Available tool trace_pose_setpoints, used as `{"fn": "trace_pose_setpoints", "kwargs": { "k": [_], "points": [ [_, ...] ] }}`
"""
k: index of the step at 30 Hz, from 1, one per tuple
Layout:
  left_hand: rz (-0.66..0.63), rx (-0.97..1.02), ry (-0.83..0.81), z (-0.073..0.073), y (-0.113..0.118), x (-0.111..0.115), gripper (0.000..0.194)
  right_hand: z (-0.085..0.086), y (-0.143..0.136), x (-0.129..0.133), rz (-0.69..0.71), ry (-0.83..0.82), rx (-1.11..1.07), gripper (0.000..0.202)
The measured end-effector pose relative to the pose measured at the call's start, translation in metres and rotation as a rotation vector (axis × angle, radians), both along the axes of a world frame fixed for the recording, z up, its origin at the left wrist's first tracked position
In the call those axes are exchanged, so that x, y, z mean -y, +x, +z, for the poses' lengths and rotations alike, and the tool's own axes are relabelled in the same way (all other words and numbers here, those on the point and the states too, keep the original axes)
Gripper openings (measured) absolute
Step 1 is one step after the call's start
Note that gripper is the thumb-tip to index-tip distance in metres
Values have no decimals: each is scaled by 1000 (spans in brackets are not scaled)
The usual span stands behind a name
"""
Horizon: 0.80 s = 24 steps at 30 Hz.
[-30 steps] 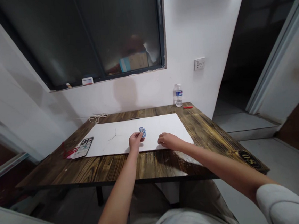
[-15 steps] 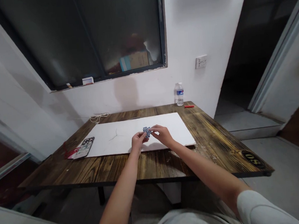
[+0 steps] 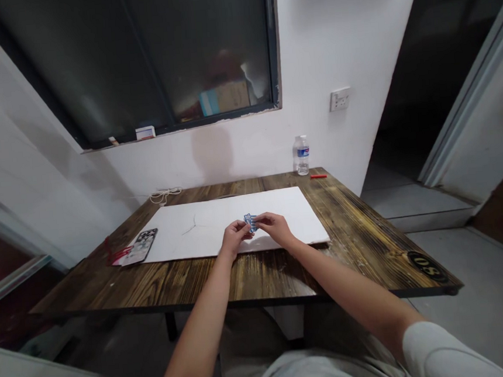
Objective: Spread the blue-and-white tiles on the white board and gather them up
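Above the white board [image 3: 279,202], the left hand [image 3: 234,237] and right hand [image 3: 276,227] grasp a small blue-and-white piece [image 3: 249,219] with their fingers.

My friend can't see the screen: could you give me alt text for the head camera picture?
A person's left hand and right hand hold a small blue-and-white object between them, over a white board on a wooden table; a clear bottle stands at the back.
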<state>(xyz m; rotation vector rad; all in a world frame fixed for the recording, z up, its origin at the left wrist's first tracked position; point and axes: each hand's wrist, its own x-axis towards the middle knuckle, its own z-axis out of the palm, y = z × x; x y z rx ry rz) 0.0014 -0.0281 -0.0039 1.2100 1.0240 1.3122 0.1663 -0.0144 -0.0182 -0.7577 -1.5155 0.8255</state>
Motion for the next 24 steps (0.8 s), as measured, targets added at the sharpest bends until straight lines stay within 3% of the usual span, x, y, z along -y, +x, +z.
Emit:
{"fn": "trace_pose_setpoints", "kwargs": {
  "k": [5,10,16,24],
  "points": [
    [38,-112,78,-2,0,-2,42,-4,2,-5,-5,-73,-4,37],
    [97,-289,137,-4,-2,-5,33,-6,7,-8,1,-84,162,18],
    [190,-597,243,-9,-2,-4,11,-3,12,-6,-89,26,455,12],
    [137,-784,389,-16,-5,-7,9,-7,15,-7,-70,29,599,21]
  ]
}}
